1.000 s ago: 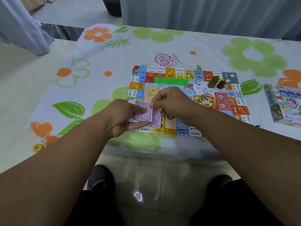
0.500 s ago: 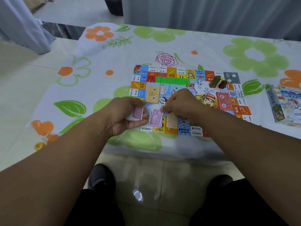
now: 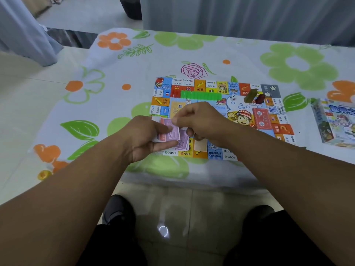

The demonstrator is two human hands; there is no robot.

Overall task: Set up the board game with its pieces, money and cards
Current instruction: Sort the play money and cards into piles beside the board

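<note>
Banknotes (image 3: 174,133), gripped by left hand (image 3: 146,140) and right hand (image 3: 201,121), run lengthwise near-to-far.

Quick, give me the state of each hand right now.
Left hand: closed around a fan of play-money notes.
Right hand: pinching the top note of that fan.

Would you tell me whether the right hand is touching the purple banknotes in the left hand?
Touching. The head view shows the right hand pinching the top edge of the purple banknotes that the left hand grips.
</note>
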